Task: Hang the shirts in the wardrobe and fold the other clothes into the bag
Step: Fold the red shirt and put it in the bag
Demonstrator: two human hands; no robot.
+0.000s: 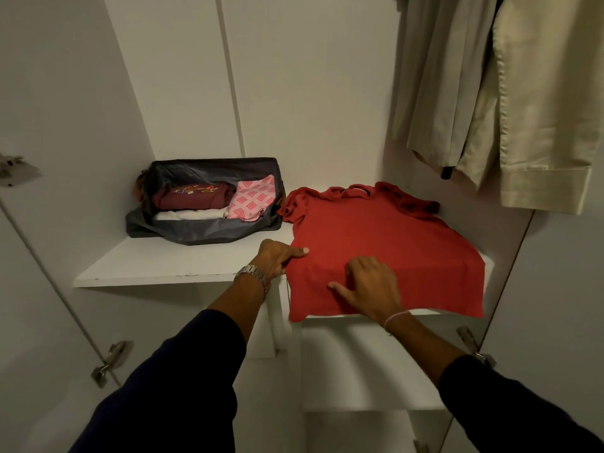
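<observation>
Metal door hinges (pixel 112 361) (silver) on white panels.

Wardrobe shelf, seen from my head camera | readable text: none that I can make out | maroon folded garment (pixel 193 196) in the grey bag (pixel 209 232) carries a coloured print, too blurred to read

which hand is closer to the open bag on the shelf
Left. The left hand grips the red t-shirt at its left edge, just in front of the grey bag. The right hand rests flat further right on the shirt's lower middle.
</observation>
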